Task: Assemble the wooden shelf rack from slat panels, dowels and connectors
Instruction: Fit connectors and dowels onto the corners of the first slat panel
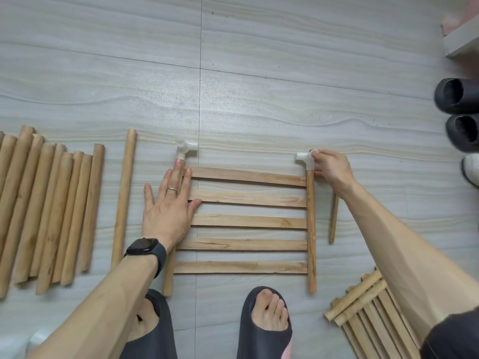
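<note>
Item: five-slat pale wooden panel (248,221), lay flat on grey floor (259,99). Left grip (168,206): fingers spread, pressed panel's left edge. Right grip (330,168): pinched white plastic elbow connector (305,159) at panel's far-right rail end. I judged: push straight, brace firmly.

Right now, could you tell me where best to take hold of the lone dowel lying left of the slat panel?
Take the dowel at its middle, from above, pinching across its round sides. It lies flat on the floor with bare gaps either side, so a middle grip should keep it level.
</note>
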